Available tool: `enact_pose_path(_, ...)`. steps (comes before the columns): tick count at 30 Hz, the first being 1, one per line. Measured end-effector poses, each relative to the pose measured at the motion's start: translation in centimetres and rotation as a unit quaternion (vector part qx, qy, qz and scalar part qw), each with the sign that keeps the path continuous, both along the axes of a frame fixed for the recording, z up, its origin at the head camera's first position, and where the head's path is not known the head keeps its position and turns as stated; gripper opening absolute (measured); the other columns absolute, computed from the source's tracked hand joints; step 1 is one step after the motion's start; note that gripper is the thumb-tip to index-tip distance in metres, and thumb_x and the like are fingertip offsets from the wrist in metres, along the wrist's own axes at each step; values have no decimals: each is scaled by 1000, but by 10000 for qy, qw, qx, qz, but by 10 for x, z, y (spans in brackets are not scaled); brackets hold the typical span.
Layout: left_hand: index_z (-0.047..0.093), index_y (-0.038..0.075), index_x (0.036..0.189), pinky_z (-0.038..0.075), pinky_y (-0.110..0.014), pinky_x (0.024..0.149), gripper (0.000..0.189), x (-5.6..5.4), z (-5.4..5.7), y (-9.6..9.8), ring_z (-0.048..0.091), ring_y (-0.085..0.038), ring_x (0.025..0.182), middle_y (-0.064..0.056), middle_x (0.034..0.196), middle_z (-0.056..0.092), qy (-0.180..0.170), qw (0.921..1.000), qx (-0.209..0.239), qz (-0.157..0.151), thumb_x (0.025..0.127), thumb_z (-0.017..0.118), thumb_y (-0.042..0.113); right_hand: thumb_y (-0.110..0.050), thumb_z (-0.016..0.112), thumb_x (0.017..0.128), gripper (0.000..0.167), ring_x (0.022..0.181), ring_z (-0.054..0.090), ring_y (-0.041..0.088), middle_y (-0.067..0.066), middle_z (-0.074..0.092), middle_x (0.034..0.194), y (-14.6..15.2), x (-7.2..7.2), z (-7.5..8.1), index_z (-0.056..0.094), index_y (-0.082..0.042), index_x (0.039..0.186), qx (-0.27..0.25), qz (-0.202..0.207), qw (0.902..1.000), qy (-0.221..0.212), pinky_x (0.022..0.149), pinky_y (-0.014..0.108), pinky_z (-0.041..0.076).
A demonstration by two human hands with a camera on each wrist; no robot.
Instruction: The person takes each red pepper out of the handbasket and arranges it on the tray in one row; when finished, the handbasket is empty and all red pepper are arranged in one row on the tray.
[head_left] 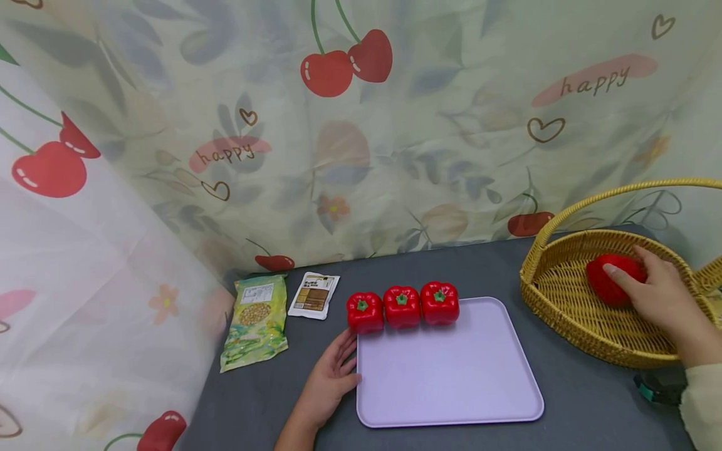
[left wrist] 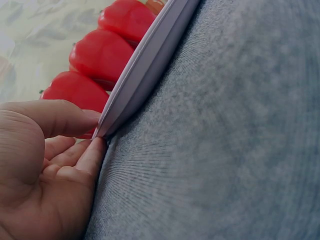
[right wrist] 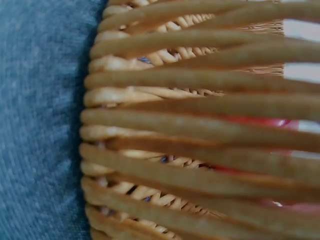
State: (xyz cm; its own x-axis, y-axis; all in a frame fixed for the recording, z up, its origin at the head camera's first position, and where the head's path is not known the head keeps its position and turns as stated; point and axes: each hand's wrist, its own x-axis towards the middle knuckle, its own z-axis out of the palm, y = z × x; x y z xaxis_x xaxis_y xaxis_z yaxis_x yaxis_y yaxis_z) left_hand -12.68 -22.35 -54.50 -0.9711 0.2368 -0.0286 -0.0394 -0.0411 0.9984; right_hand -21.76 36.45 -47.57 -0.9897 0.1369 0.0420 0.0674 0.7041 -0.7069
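Note:
In the head view my left hand (head_left: pixel 328 381) is at the left edge of a pale purple tray (head_left: pixel 445 376). The left wrist view shows the thumb and fingers pinching the rim of that tray (left wrist: pixel 137 75). Three red toy bell peppers (head_left: pixel 402 307) with green stems stand in a row along its back left part. My right hand (head_left: pixel 665 291) reaches into a wicker basket (head_left: pixel 558 313) and grips a red, rough-textured rounded object (head_left: pixel 612 279), its kind unclear. Only the basket's weave (right wrist: pixel 150 120) fills the right wrist view, hiding that hand.
A green and yellow food packet (head_left: pixel 256 322) and a small white and brown packet (head_left: pixel 313 295) lie left of the tray. The basket's tall handle (head_left: pixel 620 188) arches over it. A printed curtain (head_left: pixel 395 156) hangs behind the dark grey tabletop (head_left: pixel 254 407).

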Motion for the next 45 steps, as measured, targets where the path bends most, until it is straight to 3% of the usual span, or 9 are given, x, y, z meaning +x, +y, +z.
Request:
enact_pose_path(5,26,-6,169,38,-35,120,90,0,1,0,27,-41,160,-26,173,28,-52,10000,1,18,88,62,-23,-34,56,114,85,123,32,73,56,22,142,2,-1,-6,13,25,157,160,161,9997,-78,91,85,44)
enact_pose_path(10,26,-6,168,37,-37,121,90,0,2,-1,26,-42,160,-27,173,28,-35,10000,36,15,87,62,-23,-29,69,108,85,122,36,70,51,26,143,-1,-1,-6,19,23,153,-195,224,9995,67,89,84,46)
enact_pose_path(12,25,-7,168,37,-38,121,90,0,2,-1,26,-43,160,-28,173,27,-19,10000,60,5,87,62,-23,-26,74,105,83,120,39,69,49,30,142,-2,-1,-6,23,22,150,-214,328,9990,193,83,75,53)
enact_pose_path(14,25,-7,168,36,-38,121,91,1,2,-1,25,-43,160,-29,173,27,2,10000,84,-5,87,62,-24,-24,75,105,78,118,42,67,48,33,140,-3,-2,-5,27,21,148,-210,414,9985,288,76,54,60)
enact_pose_path(17,25,-7,168,37,-37,121,91,1,2,-2,26,-43,160,-28,173,27,-19,10000,60,5,87,62,-23,-23,69,109,67,114,45,64,46,38,137,-3,-2,-5,33,20,146,-195,494,9980,350,63,26,53)
enact_pose_path(19,25,-7,168,37,-37,121,91,1,2,-2,25,-43,160,-29,173,27,-9,10000,64,-1,87,63,-23,-24,64,111,62,113,45,61,45,41,136,-3,-2,-5,36,18,147,-218,540,9978,331,60,17,47)
enact_pose_path(30,24,-8,168,34,-42,123,90,2,5,-1,23,-44,160,-29,173,25,-1,9999,132,-4,89,64,-21,-27,62,112,60,119,40,65,45,40,140,-5,0,-3,40,15,149,-163,735,9970,159,63,19,47)
enact_pose_path(37,24,-7,168,34,-41,122,90,0,2,-1,24,-43,160,-29,173,26,22,10000,58,-7,89,63,-22,-22,66,111,56,110,47,59,42,40,144,-9,2,1,43,12,148,-373,827,9952,356,61,21,52)
enact_pose_path(45,25,-7,168,36,-39,122,90,0,2,0,25,-43,160,-29,173,27,-26,10000,52,6,88,63,-22,-31,72,107,84,124,43,67,45,36,151,-12,7,7,27,12,164,-542,594,9965,232,62,11,46)
